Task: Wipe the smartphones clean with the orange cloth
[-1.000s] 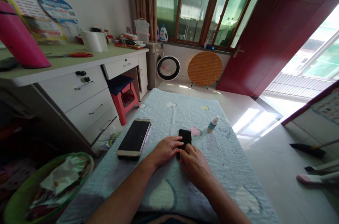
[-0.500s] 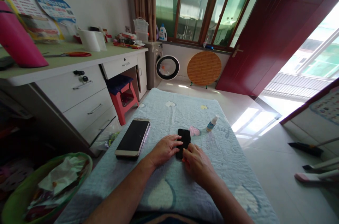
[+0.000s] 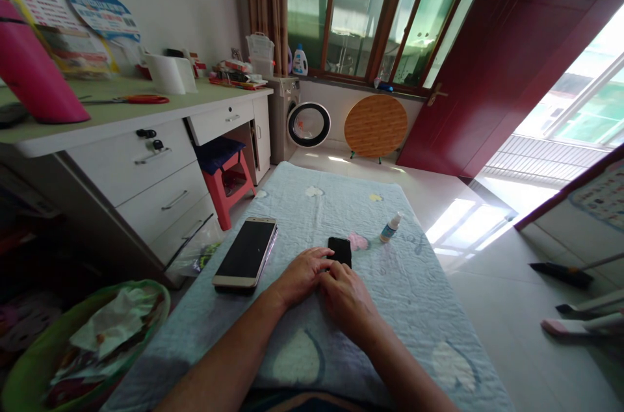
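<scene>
A small black smartphone (image 3: 340, 249) lies flat on the quilted cloth, its lower part hidden behind my hands. My left hand (image 3: 303, 275) rests at the phone's left side, fingers stretched out and touching its edge and screen. Over the phone's lower left part, my right hand (image 3: 345, 298) is closed in a pinch, its fingertips against the left fingers. Whatever the pinch holds is hidden. Left of my hands lies a larger gold-rimmed phone (image 3: 247, 253), seemingly stacked on another device. A small spray bottle (image 3: 390, 228) stands to the right.
The pale blue quilted cloth (image 3: 312, 204) covers the surface before me. A green basket (image 3: 160, 308) with crumpled paper is at the lower left. A desk (image 3: 141, 168) with drawers and a red stool (image 3: 227, 178) stand left. Beyond are a washing machine (image 3: 283, 106) and a round wooden tabletop (image 3: 375, 126).
My right hand has moved left across the phone's lower part, from its right edge to my left fingers. An orange bit seen under it before is now hidden. My left hand stays nearly still.
</scene>
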`<state>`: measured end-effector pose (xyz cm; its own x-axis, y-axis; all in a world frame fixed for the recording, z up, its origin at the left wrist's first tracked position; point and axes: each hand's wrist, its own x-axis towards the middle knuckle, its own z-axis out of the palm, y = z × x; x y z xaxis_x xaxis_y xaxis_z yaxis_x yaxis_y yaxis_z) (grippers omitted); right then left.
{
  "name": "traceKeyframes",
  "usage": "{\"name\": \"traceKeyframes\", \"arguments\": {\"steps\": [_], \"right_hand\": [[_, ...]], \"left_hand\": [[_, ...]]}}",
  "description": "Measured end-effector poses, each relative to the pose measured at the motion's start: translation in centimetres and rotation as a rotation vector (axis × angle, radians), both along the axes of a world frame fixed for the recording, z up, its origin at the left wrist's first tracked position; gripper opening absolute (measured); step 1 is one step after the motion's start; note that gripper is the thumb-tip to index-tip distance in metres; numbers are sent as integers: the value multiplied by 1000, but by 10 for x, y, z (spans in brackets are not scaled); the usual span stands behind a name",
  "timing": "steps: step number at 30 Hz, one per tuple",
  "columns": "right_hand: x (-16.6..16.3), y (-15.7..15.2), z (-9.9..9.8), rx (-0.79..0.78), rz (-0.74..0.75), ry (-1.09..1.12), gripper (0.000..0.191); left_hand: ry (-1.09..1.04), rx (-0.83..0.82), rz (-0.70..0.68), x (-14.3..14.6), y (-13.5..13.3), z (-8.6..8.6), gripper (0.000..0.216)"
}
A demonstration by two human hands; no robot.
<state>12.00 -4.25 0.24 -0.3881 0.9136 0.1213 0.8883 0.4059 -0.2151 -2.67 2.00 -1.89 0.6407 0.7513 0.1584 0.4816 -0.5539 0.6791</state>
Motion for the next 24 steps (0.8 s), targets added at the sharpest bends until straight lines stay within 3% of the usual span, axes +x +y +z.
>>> {"name": "traceKeyframes", "arguments": {"steps": [15, 24], "right_hand": [[50, -16, 9, -108, -177, 47, 17], [58, -17, 9, -99, -166, 335, 10]], "left_hand": [[25, 84, 16, 0, 4, -11, 37], [4, 235, 84, 3, -13, 1, 27]]}}
